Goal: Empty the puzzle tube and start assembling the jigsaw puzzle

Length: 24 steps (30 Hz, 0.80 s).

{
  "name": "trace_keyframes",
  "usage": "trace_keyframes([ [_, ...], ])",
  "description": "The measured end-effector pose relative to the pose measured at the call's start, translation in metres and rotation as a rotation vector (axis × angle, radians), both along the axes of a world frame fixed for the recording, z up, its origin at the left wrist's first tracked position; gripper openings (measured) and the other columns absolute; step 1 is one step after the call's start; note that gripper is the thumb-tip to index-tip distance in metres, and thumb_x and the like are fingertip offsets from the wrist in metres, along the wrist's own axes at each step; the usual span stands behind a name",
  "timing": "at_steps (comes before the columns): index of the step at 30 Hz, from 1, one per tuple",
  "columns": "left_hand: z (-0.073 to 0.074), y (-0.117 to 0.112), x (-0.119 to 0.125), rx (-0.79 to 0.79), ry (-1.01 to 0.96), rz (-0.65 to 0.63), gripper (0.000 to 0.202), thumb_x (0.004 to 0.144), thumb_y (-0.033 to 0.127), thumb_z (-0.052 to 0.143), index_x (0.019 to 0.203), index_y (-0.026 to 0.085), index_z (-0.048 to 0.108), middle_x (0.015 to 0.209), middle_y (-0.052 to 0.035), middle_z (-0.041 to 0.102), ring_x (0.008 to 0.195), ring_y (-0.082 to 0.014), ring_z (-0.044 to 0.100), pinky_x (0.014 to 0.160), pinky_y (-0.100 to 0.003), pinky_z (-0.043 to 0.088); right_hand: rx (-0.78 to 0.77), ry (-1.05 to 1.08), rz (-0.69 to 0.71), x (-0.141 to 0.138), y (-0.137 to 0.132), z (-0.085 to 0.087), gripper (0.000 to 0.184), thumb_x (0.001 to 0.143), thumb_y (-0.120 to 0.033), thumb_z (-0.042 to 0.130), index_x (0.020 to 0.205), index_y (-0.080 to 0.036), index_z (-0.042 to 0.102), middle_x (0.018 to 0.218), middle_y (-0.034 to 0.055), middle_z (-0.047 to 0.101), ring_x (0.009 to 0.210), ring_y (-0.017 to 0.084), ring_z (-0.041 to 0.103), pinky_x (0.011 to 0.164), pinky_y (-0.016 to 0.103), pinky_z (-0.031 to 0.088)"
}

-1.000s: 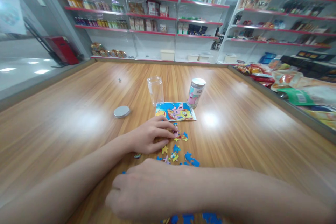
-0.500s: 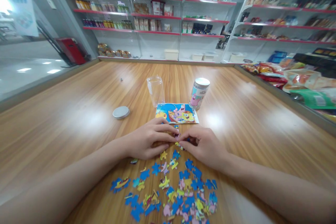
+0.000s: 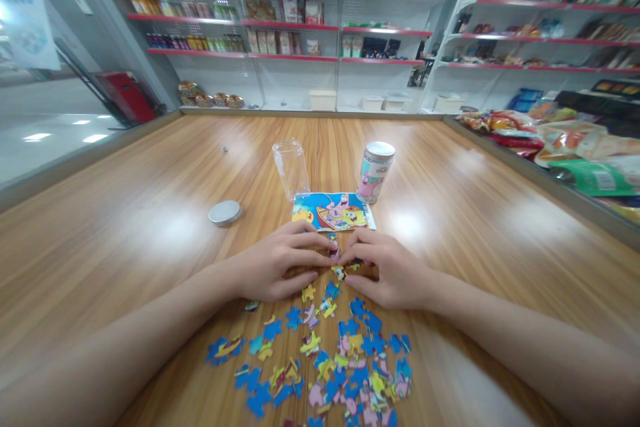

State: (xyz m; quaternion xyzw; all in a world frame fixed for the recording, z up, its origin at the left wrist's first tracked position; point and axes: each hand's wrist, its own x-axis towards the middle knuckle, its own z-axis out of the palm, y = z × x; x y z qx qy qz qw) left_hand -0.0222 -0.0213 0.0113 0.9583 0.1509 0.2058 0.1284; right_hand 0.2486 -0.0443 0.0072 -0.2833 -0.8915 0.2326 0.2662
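– Between the two sets of fingertips, near the middle of the table, what is that?

– It's a small cluster of pink and yellow cardboard jigsaw pieces (image 3: 337, 255), low on the glossy wooden table (image 3: 150, 227). The left hand (image 3: 275, 268) comes at it from the left and the right hand (image 3: 393, 271) from the right.

– How do the fingers sit?

– On each hand the thumb and forefinger are drawn together and pinch the cluster at its edge. The other fingers lie close alongside, lightly curled. The tips of the two hands almost meet. I cannot tell whether the pieces are lifted or pressed flat.

– And just beyond them?

– A rectangular cartoon picture card in blue, pink and yellow (image 3: 333, 211) lies flat, with its near edge just beside the fingertips. A clear plastic jar with no lid (image 3: 291, 170) stands upright at the card's far left corner. A printed cylindrical tin with a silver lid (image 3: 375, 172) stands at its far right corner.

– Anything to the left?

– A round silver metal lid (image 3: 225, 213) lies flat there, apart from the jar.

– And closer to the person?

– A loose scatter of blue, pink and yellow jigsaw pieces (image 3: 330, 363) is spread between the forearms, and some of them overlap.

– What is further out?

– White shop shelves with red edges (image 3: 295, 27) hold packaged goods behind the table. Bright plastic snack bags (image 3: 560, 140) are heaped along its right side.
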Motion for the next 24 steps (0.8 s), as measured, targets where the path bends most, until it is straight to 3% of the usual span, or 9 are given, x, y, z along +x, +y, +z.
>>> trace_keyframes([
  [5,0.0,-0.001,0.001,-0.001,-0.011,0.002,0.039,0.092,0.015,0.059,0.129,0.023,0.065,0.136,-0.0097,0.063,0.119,-0.026,0.056,0.105,-0.048,0.047,0.004,0.001,-0.017,-0.001,-0.001,0.0,0.013,0.083,-0.018,0.069,0.096,-0.016,0.069,0.099,0.0076,0.061,0.095,0.02,0.062,0.084,0.035,0.052],
  [15,-0.002,0.0,0.0,-0.013,-0.017,0.007,0.038,0.091,0.016,0.062,0.128,0.024,0.066,0.136,-0.0102,0.064,0.119,-0.0267,0.057,0.105,-0.049,0.048,0.008,-0.116,-0.067,0.001,-0.002,0.01,0.012,0.078,-0.019,0.068,0.089,-0.017,0.063,0.093,0.0058,0.058,0.084,0.019,0.057,0.074,0.032,0.048],
  [24,-0.001,0.001,0.0,-0.014,-0.005,0.001,0.039,0.091,0.016,0.061,0.129,0.024,0.066,0.138,-0.01,0.063,0.12,-0.0268,0.056,0.105,-0.049,0.047,0.02,-0.118,-0.037,0.003,0.0,0.01,0.023,0.077,-0.016,0.066,0.101,-0.018,0.065,0.096,0.0057,0.06,0.087,0.019,0.057,0.076,0.031,0.047],
])
